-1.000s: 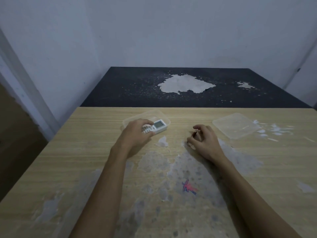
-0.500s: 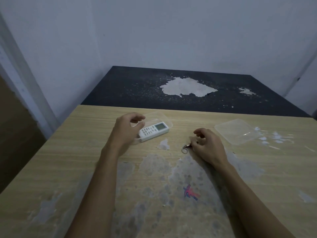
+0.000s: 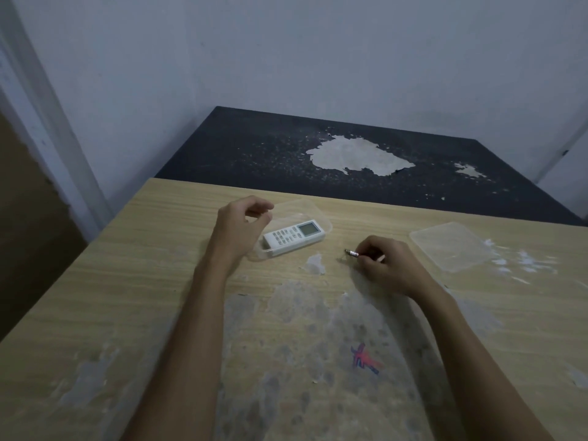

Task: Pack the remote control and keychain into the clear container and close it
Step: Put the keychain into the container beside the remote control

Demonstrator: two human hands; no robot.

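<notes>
One remote control (image 3: 294, 236) lies in the one clear container (image 3: 315, 211), lid off. One lid (image 3: 451, 245) sits well apart to the right on the table (image 3: 159, 265). Left hand (image 3: 243, 224) loosely curled, empty, beside the container. Right hand (image 3: 386, 264) pinches one keychain (image 3: 351, 253), low over the table.

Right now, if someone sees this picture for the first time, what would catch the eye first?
Probably the white remote control, lying in the clear container beside the left hand. Next, the right hand pinching the small keychain on the worn wooden table, with the clear lid at the right.
</notes>
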